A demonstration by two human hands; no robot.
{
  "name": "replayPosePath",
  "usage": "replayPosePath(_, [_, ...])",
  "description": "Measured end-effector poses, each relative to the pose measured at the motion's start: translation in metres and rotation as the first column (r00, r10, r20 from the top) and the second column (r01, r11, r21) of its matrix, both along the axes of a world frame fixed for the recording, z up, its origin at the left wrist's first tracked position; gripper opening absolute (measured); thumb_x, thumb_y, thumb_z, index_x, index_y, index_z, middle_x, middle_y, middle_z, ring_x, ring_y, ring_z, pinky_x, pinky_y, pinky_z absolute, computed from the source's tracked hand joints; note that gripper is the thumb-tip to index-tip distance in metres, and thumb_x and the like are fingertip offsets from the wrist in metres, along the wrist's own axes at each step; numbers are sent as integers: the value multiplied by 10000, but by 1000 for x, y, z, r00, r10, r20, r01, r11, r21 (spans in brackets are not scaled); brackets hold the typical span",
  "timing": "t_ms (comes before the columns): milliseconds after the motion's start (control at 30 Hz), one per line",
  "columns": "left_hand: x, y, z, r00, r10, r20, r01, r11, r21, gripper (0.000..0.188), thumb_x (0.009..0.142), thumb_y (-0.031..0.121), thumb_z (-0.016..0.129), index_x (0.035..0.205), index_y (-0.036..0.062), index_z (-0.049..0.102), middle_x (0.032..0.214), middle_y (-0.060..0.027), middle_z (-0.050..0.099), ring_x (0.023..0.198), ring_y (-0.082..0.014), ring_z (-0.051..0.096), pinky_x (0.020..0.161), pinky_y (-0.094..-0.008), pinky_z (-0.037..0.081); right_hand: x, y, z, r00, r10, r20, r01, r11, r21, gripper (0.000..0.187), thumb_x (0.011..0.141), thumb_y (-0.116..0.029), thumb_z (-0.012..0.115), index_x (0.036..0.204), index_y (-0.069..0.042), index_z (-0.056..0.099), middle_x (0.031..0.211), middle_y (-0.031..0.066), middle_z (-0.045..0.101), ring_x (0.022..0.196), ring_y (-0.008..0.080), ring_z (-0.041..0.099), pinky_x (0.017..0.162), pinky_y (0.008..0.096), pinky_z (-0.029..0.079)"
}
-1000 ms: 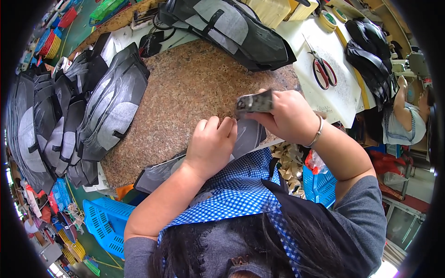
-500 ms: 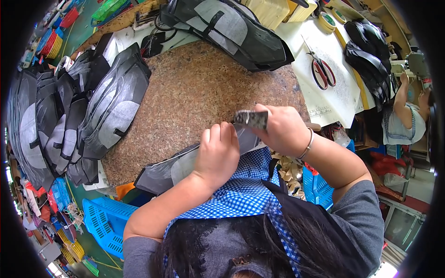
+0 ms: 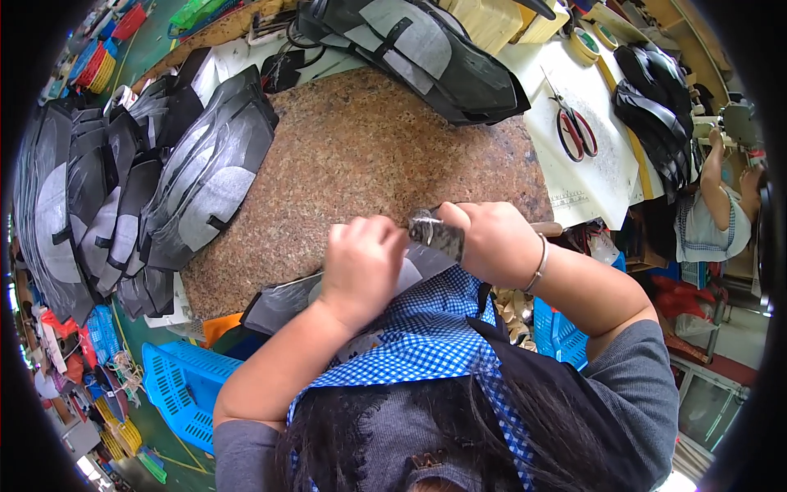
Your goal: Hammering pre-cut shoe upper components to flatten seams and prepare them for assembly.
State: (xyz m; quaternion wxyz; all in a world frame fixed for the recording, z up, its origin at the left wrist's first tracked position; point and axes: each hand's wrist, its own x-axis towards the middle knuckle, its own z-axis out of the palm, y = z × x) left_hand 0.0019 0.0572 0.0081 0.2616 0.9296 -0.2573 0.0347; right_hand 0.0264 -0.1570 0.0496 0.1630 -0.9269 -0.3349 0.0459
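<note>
My right hand (image 3: 496,243) is closed round a hammer (image 3: 438,236) close to its worn metal head; the end of a wooden handle (image 3: 547,230) pokes out beyond the hand. The head is over the edge of a long black-and-grey sheet piece (image 3: 279,305), which lies along the near edge of the stone slab (image 3: 352,139). My left hand (image 3: 361,262) is on the same piece, left of the hammer, its fingers bent over the far edge and slightly blurred. Both hands hide much of the piece.
Stacks of similar pieces lie at the left (image 3: 209,168) and far side (image 3: 426,57). Red-handled scissors (image 3: 576,135) rest on a white board (image 3: 611,176), with tape rolls (image 3: 584,46) beyond. Blue baskets (image 3: 184,394) stand below the bench. Another person (image 3: 713,213) sits at far right.
My left hand has slid left along the piece, away from the hammer. My right hand and the hammer have come slightly nearer to me, and the handle end shows more.
</note>
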Motion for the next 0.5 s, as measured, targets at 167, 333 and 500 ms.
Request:
replayPosePath(167, [-3,15,2,991,23,-131,-34,997,-75,165,746,141,762,897,105,707,925,-62,646,896,-268,624,774,-406,481,10,-5,-5,998,-61,-12,62,995,75,189,828,-162,645,905,-58,507,722,121,625,609,305,655,541,429,522])
replayPosePath(333, [-9,10,-3,998,-63,-21,62,997,-46,176,761,65,711,929,38,669,929,-100,602,890,-304,606,758,-411,501,-2,3,-4,994,72,-86,-63,993,101,221,827,-183,676,902,-52,515,670,120,607,620,335,646,554,435,519])
replayPosePath(500, [14,6,-9,994,-97,-46,79,954,-289,233,724,36,741,940,33,654,920,-114,585,897,-323,602,783,-399,512,26,-15,7,972,-217,88,188,946,263,260,845,-258,718,918,-59,567,691,142,636,623,338,659,558,436,525])
